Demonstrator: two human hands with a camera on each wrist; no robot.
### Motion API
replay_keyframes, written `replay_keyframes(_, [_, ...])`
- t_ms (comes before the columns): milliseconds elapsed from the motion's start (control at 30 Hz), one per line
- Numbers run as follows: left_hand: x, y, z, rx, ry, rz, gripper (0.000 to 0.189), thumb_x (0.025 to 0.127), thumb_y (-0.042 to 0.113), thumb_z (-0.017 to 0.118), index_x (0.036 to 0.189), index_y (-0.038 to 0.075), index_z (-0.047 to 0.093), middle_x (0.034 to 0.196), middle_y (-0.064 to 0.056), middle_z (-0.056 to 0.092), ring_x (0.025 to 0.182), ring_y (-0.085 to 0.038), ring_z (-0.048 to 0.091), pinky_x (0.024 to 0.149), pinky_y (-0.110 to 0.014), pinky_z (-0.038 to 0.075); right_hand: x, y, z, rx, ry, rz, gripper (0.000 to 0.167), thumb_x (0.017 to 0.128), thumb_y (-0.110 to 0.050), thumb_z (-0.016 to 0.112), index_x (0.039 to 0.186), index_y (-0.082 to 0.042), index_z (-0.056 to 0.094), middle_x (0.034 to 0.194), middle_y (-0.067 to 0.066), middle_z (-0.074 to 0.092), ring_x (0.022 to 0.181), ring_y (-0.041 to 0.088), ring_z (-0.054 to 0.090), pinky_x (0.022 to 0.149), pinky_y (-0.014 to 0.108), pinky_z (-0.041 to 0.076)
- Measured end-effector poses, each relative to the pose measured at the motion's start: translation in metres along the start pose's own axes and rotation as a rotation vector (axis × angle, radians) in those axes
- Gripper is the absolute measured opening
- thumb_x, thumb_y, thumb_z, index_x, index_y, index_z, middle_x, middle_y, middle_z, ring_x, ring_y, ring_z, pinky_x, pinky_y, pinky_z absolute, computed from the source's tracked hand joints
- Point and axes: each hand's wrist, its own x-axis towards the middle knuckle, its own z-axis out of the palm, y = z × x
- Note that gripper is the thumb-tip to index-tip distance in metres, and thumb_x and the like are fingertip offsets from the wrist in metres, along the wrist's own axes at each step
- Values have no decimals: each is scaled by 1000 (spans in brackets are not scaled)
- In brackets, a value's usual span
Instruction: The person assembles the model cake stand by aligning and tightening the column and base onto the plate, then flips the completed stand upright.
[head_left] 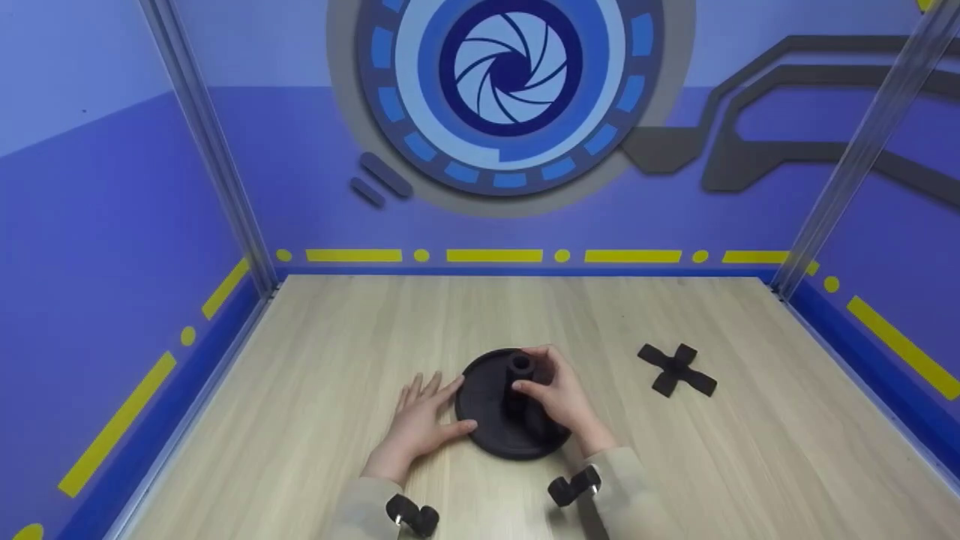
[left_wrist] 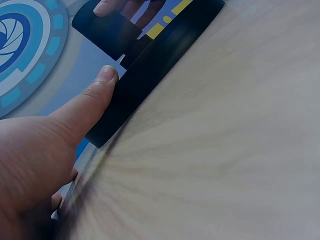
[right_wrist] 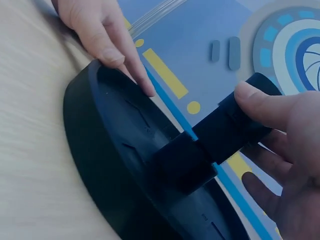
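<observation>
- Black tube point(right_wrist: 225, 125), pinched by the right hand point(head_left: 564, 396), stood at the socket point(right_wrist: 185, 165): apparently fitting!
- Left hand point(head_left: 420, 429), fingers outstretched, touched the base point(head_left: 480, 405); alignment seemed called for next.

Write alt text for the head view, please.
The right hand grips a black tube over a round black tray, while the left hand touches the tray's rim. A black cross-shaped piece lies to their right on the wooden table.

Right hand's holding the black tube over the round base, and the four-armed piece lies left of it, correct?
Not left: the head view shows the four-armed piece right of the round base. The right hand does hold the black tube over that base.
</observation>
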Motion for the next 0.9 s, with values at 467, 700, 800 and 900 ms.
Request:
replay_keyframes(467, [1, -1, 1, 17, 5, 19, 87, 84, 66, 72, 156, 23, 47, 166, -24, 32, 156, -53, 15, 129, -67, 10, -2, 4, 12, -142, 154, -44, 58, 71, -13, 95, 113, -5, 54, 107, 11, 69, 103, 23, 65, 93, 26, 51])
replay_keyframes(700, [1, -1, 2, 14, 11, 17, 86, 85, 64, 73, 155, 22, 48, 166, -25, 32, 156, -53, 15, 129, -67, 10, -1, 2, 4, -44, 9, 5, 73, 80, -11, 89, 142, -2, 52, 138, 16, 64, 133, 34, 57, 118, 43, 41])
replay_keyframes(800, [1, -1, 2, 12, 12, 12, 85, 85, 63, 73, 155, 23, 48, 166, -24, 32, 156, -53, 15, 129, -67, 9, 1, 3, -4, 50, -93, 19, 70, 86, -9, 83, 148, -1, 50, 147, 17, 59, 141, 31, 52, 122, 30, 37])
replay_keyframes(900, [1, -1, 1, 2, 6, 7, 85, 85, 63, 74, 155, 24, 47, 166, -24, 31, 157, -53, 13, 129, -67, 8, 2, 5, -9, 162, -177, 3, 67, 90, -3, 76, 150, 4, 46, 151, 22, 54, 142, 20, 51, 115, 13, 36])
